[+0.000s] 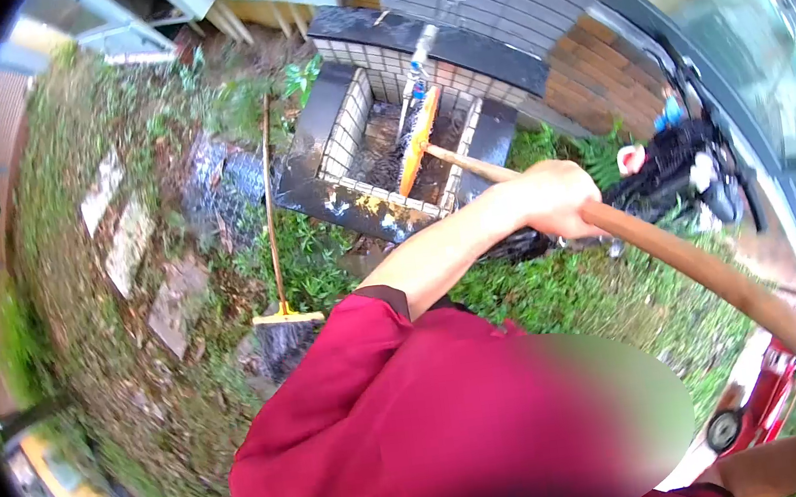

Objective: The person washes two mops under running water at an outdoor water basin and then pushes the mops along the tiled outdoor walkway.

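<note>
My left hand [559,197] is closed around the wooden handle of a push broom [422,141]. The broom's long orange head stands on edge inside a tiled basin [333,162], its dark bristles facing left into the wet bottom. A tap with a blue part [417,72] sits just above the broom head. From the basin the handle runs to the lower right edge of the view. My right forearm [787,464] reaches the handle's far end there; the fingers of that hand are hidden at the dark border.
A second broom [272,214] stands left of the basin, yellow head down. Flat stone slabs [130,247] lie in the grass. Right of the basin are a heap of black things [681,169] and a glass door [722,10]. A red wheeled object [759,398] stands lower right.
</note>
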Motion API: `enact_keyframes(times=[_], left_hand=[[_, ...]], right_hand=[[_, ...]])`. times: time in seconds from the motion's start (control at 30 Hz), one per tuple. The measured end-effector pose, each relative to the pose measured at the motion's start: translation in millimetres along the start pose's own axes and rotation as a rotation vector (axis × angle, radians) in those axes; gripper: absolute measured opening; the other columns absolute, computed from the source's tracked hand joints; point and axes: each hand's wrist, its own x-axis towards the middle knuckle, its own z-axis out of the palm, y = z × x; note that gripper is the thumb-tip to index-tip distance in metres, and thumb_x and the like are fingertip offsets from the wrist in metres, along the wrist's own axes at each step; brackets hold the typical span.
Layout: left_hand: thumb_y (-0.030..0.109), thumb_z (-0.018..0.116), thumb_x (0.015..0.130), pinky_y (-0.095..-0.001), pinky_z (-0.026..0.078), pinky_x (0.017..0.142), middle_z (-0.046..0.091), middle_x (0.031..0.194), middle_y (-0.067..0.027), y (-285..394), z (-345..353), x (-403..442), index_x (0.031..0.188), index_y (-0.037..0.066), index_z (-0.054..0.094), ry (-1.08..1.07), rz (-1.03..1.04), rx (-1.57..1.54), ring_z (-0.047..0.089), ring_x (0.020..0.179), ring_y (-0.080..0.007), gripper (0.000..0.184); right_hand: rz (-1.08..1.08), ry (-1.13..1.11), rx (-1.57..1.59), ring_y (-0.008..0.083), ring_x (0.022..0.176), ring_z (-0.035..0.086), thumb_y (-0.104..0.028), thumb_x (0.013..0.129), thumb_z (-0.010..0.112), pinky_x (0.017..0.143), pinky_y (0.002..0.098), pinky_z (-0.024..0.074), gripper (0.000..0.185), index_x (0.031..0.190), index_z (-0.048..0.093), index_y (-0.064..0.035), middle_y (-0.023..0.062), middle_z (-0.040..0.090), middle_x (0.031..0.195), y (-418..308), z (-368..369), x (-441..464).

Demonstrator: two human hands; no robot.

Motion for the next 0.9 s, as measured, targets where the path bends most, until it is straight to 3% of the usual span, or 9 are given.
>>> enact_keyframes(times=[0.17,0.2,0.27,0.4,0.57,0.63,0.67,0.73,0.9], left_hand=[[0.02,0.07,0.065,-0.0412,0.048,0.062,0.058,0.066,-0.01,-123,15,-49,0.066,0.011,0.059,0.64,-0.197,0.12,0.061,0.068,-0.0297,0.014],[0.016,0.07,0.065,-0.0407,0.048,0.07,0.06,0.073,-0.0099,-176,28,-73,0.067,0.008,0.059,0.531,-0.523,0.157,0.062,0.076,-0.0274,0.013],[0.016,0.067,0.066,-0.0381,0.05,0.069,0.062,0.071,-0.0086,-190,16,-98,0.067,0.01,0.063,0.643,-0.314,0.128,0.063,0.073,-0.0271,0.008],[0.028,0.064,0.057,-0.0435,0.05,0.062,0.061,0.062,-0.0096,-56,-42,-53,0.059,0.012,0.06,0.488,-0.196,0.158,0.063,0.067,-0.0304,0.017],[0.02,0.066,0.068,-0.0414,0.05,0.062,0.06,0.063,-0.0126,-157,14,-74,0.06,0.008,0.06,0.422,-0.324,0.139,0.063,0.065,-0.0303,0.015],[0.019,0.062,0.066,-0.0406,0.051,0.064,0.062,0.065,-0.013,-160,9,-61,0.062,0.007,0.061,0.339,-0.316,-0.001,0.064,0.067,-0.0302,0.012],[0.021,0.063,0.063,-0.0419,0.051,0.062,0.062,0.064,-0.0126,-102,-21,-45,0.062,0.009,0.061,0.099,-0.404,0.085,0.064,0.064,-0.0301,0.012],[0.021,0.063,0.06,-0.044,0.05,0.061,0.062,0.062,-0.0117,-43,-28,-37,0.062,0.011,0.061,0.319,-0.215,0.082,0.064,0.062,-0.0304,0.011],[0.02,0.066,0.059,-0.0443,0.051,0.066,0.062,0.065,-0.0109,-166,6,-78,0.063,0.009,0.06,0.366,-0.43,0.216,0.064,0.069,-0.0314,0.013]], right_hand=[[-0.493,-0.23,-1.187,0.0157,0.059,0.05,-0.014,0.085,0.055,0.063,0.0286,0.0437,0.014,0.074,0.05,-0.0066,0.0044,0.051,0.067,156,104,-56],[-0.308,-0.34,-0.783,0.014,0.058,0.047,-0.015,0.09,0.05,0.062,0.0262,0.042,0.018,0.074,0.046,-0.0085,0.0018,0.047,0.064,164,137,-65],[-0.009,-0.361,-0.197,0.0144,0.061,0.048,-0.014,0.094,0.047,0.065,0.0266,0.0415,0.016,0.079,0.046,-0.0083,0.0019,0.046,0.067,166,171,-63],[-0.374,-0.436,-1.08,0.0228,0.078,0.06,-0.008,0.091,0.052,0.082,0.0377,0.046,0.015,0.101,0.06,0.0005,0.0124,0.063,0.088,98,51,26],[-0.022,-0.261,-0.049,0.0144,0.065,0.048,-0.018,0.096,0.045,0.065,0.0329,0.0399,0.018,0.081,0.05,-0.0104,0.005,0.048,0.068,162,130,-57],[0.211,0.048,-0.096,0.0115,0.054,0.034,-0.024,0.1,0.036,0.053,0.0271,0.0299,0.032,0.071,0.036,-0.0111,0.0,0.031,0.059,147,143,-45],[0.012,-0.233,-0.524,0.0137,0.058,0.04,-0.021,0.098,0.041,0.055,0.0272,0.0347,0.026,0.075,0.042,-0.0083,0.0021,0.039,0.064,126,138,-27],[-0.82,-0.414,-1.493,0.0181,0.066,0.053,-0.013,0.094,0.052,0.059,0.0274,0.0443,0.016,0.082,0.053,-0.0027,0.0063,0.054,0.074,83,128,8],[-0.436,-0.241,-0.975,0.0141,0.054,0.044,-0.02,0.093,0.053,0.058,0.0285,0.0419,0.026,0.072,0.044,-0.0093,-0.0004,0.043,0.061,149,124,-38]])
